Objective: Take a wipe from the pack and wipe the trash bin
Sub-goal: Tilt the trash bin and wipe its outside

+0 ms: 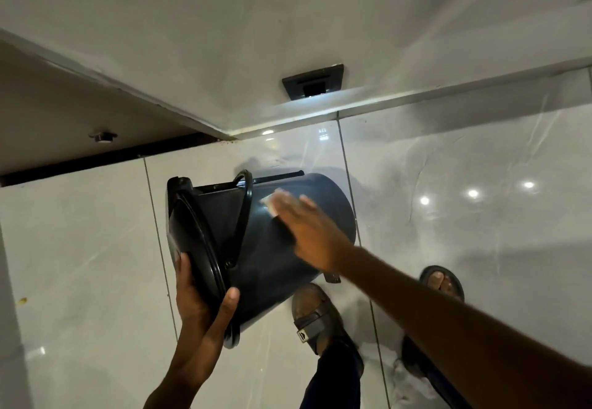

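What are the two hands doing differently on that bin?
The left hand curls around the lidded top edge of the trash bin, gripping it to hold it tilted; the right hand lies flat and open on the bin's side. The right hand presses a white wipe under its fingers, while the left hand holds no wipe. The left hand sits nearer the camera. Both are bare and touch the bin.

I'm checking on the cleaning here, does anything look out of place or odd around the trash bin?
The trash bin is not upright: it is tipped on its side, the left hand gripping its lid end while the right hand presses a wipe flat on its wall. That fits wiping. A small yellowish speck lies on the floor at far left.
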